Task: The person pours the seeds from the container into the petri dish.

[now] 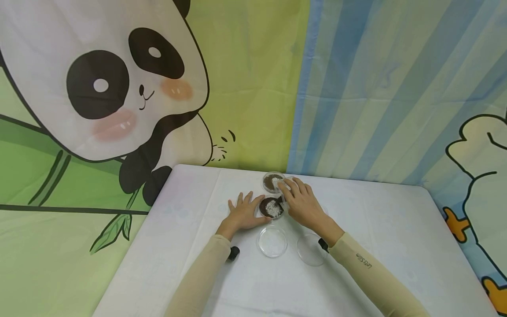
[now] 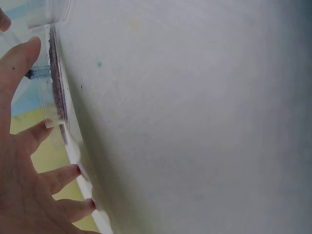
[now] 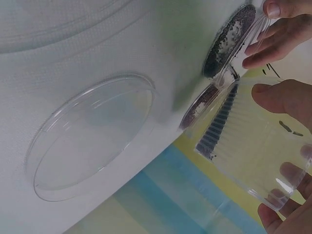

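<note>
My left hand [image 1: 243, 215] rests at the left side of a petri dish [image 1: 261, 211] holding dark grains with a white patch on top. Thumb and index finger pinch its rim from opposite sides, while the other fingers spread out straight. In my right hand [image 1: 306, 206] is a clear plastic box [image 3: 248, 141], tilted over the right side of that dish. Dark grains [image 3: 219, 124] lie in the ridges along the box's lower side. Just behind, a second petri dish [image 1: 270, 181] also contains brown grains and some white; the box partly covers it in the head view.
An empty clear dish [image 1: 272, 241] lies in front of the filled ones. Another clear round dish [image 1: 309, 250] sits to its right, partly under my right wrist. The white table [image 1: 380, 220] ends at a printed cloth backdrop [image 1: 253, 88] with a panda.
</note>
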`<move>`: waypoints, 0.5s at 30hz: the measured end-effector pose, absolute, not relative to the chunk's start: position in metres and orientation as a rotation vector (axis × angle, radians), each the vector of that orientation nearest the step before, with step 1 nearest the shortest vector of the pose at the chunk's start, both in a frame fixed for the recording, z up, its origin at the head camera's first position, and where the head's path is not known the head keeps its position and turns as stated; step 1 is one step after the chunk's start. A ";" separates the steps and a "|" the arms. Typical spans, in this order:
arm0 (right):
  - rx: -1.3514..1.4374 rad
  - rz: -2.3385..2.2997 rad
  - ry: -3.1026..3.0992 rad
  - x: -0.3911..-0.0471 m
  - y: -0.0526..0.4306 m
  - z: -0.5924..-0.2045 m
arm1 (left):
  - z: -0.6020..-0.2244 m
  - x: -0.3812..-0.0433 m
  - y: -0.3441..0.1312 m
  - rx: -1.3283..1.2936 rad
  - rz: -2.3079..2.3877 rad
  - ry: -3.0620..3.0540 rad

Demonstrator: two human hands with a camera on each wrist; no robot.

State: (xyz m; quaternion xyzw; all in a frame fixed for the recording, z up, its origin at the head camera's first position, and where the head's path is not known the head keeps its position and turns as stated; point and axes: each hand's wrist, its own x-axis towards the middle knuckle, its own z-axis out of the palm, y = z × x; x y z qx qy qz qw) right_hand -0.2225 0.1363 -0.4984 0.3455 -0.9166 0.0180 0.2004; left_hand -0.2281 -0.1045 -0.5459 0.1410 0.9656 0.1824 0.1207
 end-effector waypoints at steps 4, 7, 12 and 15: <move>0.970 0.046 -2.535 -0.223 0.137 -0.499 | -0.545 -0.228 -0.104 0.411 0.537 2.817; 0.964 0.043 -2.534 -0.224 0.137 -0.500 | -0.545 -0.228 -0.105 0.408 0.539 2.814; 0.920 0.124 -2.629 -0.223 0.138 -0.498 | -0.545 -0.227 -0.104 0.403 0.539 2.813; 0.857 0.238 -2.701 -0.222 0.140 -0.499 | -0.545 -0.227 -0.104 0.402 0.537 2.812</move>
